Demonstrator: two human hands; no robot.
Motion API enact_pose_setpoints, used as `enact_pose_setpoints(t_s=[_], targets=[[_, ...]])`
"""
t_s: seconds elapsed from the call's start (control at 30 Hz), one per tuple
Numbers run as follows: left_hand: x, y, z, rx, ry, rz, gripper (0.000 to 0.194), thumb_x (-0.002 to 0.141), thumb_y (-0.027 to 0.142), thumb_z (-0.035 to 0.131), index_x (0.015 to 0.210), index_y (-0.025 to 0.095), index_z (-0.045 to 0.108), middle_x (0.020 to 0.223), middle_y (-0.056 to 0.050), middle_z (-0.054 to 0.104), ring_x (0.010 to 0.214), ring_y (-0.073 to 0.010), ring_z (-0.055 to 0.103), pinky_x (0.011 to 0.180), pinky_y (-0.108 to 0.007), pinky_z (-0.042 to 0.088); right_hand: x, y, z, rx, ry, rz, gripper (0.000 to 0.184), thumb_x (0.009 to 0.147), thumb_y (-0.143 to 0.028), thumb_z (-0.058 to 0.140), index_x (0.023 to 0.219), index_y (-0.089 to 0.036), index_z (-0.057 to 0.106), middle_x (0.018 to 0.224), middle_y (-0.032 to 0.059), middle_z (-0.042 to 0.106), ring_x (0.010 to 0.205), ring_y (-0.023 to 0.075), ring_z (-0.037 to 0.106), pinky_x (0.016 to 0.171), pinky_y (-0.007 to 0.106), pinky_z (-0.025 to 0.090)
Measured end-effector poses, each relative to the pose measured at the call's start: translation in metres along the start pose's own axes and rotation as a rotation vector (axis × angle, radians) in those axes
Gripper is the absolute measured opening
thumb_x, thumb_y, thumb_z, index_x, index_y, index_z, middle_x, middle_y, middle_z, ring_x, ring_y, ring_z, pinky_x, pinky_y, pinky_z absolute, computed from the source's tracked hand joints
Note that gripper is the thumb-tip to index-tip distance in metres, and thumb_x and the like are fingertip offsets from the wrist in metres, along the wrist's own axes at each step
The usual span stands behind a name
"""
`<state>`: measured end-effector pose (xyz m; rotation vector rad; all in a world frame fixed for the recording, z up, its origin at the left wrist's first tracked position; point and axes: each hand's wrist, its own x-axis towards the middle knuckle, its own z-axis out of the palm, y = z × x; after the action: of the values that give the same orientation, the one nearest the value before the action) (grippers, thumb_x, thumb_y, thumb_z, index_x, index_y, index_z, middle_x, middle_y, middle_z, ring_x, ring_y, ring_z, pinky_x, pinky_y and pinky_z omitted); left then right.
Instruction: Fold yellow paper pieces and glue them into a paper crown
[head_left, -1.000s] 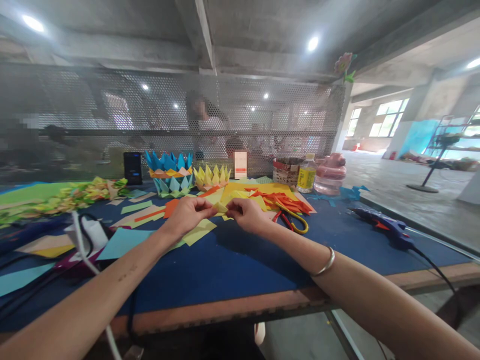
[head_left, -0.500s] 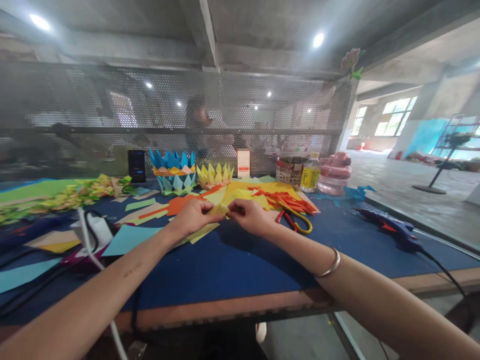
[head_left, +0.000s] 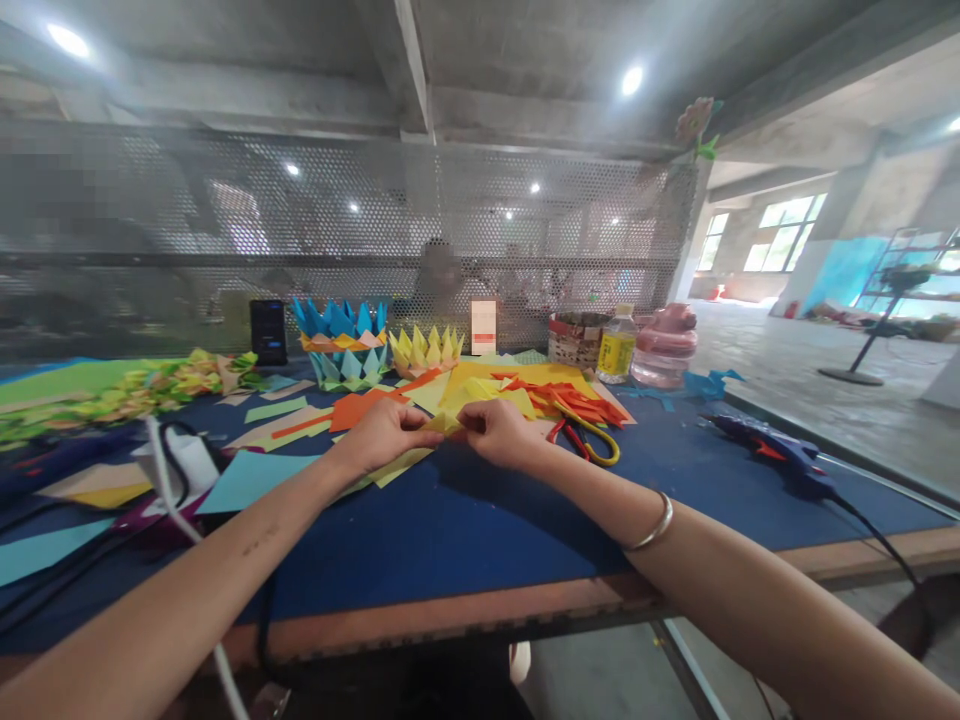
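Note:
Between my two hands is a small piece of folded yellow paper, held just above the table. My left hand pinches its left side with thumb and fingers. On the other side my right hand is closed on it, the fingertips partly hidden. Behind them lie yellow sheets and a heap of orange paper pieces. Scissors with red and yellow handles rest right of my right hand. A yellow pointed paper ring and stacked blue and green ones stand farther back.
A glue gun with its cord lies at the right. Bottles and a woven basket stand at the back. White and black cables cross the left side, near blue paper. A perforated screen closes off the rear.
The view has shifted slightly. My right fingers have curled in more, and the yellow paper between my hands looks flatter. A person behind the screen has changed position.

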<state>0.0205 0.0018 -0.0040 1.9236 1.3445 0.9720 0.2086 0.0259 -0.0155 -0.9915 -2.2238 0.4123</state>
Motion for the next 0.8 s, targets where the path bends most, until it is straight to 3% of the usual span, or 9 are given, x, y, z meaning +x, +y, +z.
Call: enact_pose_setpoints(t_s=[0.13,0.3,0.4,0.63,0.8], targets=[[0.0002,0.0045,-0.0023,0.074,-0.039,-0.054,0.024,0.059,0.040,0.071,0.056,0.016,0.069,0.048,0.003,0.059,0.048,-0.0118,0.048,0.048,-0.022,0.034,0.0015,0.0007,-0.0001,0.037,-0.019,0.018,0.015,0.072,-0.021,0.062,0.060,-0.014,0.055,0.051,-0.0069,0.039,0.051,0.0059,0.032,0.049,0.021,0.023],[0.0018,0.0027,-0.0016,-0.012,0.006,-0.021,0.018,0.059,0.035,0.070,0.063,0.018,0.073,0.064,-0.002,0.071,0.062,-0.0184,0.062,0.060,-0.026,0.044,0.0023,-0.0008,-0.0030,0.028,0.006,0.057,0.017,0.071,-0.022,0.067,0.060,-0.014,0.056,0.050,-0.0071,0.041,0.050,0.0053,0.034,0.049,0.020,0.024],[0.0022,0.0017,-0.0009,-0.059,0.092,-0.003,0.019,0.057,0.032,0.072,0.071,0.019,0.074,0.073,-0.003,0.074,0.070,-0.0209,0.065,0.066,-0.028,0.048,0.0031,0.0012,-0.0043,0.042,0.006,0.104,0.014,0.070,-0.021,0.067,0.063,-0.014,0.059,0.050,-0.0070,0.044,0.049,0.0052,0.035,0.049,0.020,0.024],[0.0007,0.0052,-0.0024,-0.046,0.194,-0.012,0.014,0.055,0.027,0.074,0.067,0.018,0.072,0.066,-0.001,0.072,0.069,-0.0218,0.066,0.065,-0.029,0.050,0.0042,0.0056,-0.0018,0.065,0.014,0.083,0.015,0.072,-0.024,0.066,0.063,-0.014,0.059,0.050,-0.0068,0.043,0.049,0.0056,0.036,0.048,0.020,0.026],[-0.0002,0.0088,-0.0038,-0.140,0.198,-0.041,0.023,0.053,0.026,0.076,0.072,0.018,0.066,0.063,0.000,0.070,0.065,-0.0192,0.066,0.065,-0.028,0.050,0.0023,0.0048,-0.0012,0.163,0.106,0.012,0.016,0.077,-0.030,0.062,0.083,-0.015,0.060,0.069,-0.0010,0.060,0.063,0.0096,0.053,0.060,0.022,0.040]])
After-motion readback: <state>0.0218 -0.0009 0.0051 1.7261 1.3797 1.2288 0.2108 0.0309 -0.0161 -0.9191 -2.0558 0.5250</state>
